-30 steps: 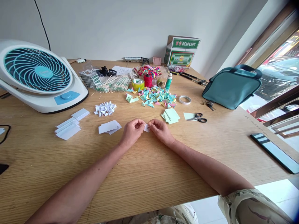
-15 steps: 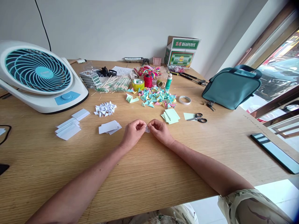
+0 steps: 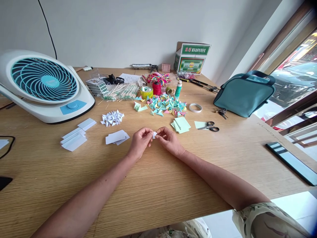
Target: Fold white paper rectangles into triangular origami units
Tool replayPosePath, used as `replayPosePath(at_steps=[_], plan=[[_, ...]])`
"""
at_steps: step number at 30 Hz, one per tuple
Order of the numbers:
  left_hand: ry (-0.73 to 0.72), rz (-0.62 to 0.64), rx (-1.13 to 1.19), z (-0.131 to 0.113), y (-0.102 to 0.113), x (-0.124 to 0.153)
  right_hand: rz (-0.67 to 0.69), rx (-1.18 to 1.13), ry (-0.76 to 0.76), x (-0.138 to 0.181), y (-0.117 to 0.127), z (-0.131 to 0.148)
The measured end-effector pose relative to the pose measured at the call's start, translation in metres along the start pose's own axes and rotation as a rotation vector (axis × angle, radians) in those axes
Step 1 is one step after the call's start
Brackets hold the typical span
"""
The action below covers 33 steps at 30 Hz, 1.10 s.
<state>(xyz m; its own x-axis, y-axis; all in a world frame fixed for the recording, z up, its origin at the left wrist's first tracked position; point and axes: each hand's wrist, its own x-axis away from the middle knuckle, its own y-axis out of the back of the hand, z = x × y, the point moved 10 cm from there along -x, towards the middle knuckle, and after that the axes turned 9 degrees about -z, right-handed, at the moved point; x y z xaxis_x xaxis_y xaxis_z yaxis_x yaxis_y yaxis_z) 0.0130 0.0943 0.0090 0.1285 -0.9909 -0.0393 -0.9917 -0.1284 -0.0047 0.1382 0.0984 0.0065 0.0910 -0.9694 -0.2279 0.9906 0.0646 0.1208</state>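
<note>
— Where's the paper?

— I see a small white paper (image 3: 154, 135) at mid-bench (image 3: 158, 185), pinched between my left hand (image 3: 140, 142) and right hand (image 3: 169, 141) — fingers of both closed on it.

— Nearby?

— White slips (image 3: 116, 137) just left, green sheets (image 3: 181, 124) far right.

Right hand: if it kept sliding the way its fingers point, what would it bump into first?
The right hand points left, so it would likely meet the left hand first, with only the small white paper pinched between them.
</note>
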Motion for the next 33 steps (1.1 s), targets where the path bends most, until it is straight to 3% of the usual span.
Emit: replayPosePath(at_steps=[5,10,19,33], plan=[[0.080,-0.026,0.130,0.004,0.001,0.001,-0.080,-0.029,-0.036,-0.005,0.007,-0.014],[0.118,-0.005,0.178,0.007,-0.002,0.003,-0.010,-0.042,-0.085,-0.007,0.001,-0.021],[0.066,0.041,0.095,0.006,-0.003,0.000,-0.005,-0.135,-0.060,-0.006,0.000,-0.012],[0.132,0.055,0.167,0.006,-0.009,0.006,-0.032,-0.193,0.000,-0.003,0.004,-0.002]])
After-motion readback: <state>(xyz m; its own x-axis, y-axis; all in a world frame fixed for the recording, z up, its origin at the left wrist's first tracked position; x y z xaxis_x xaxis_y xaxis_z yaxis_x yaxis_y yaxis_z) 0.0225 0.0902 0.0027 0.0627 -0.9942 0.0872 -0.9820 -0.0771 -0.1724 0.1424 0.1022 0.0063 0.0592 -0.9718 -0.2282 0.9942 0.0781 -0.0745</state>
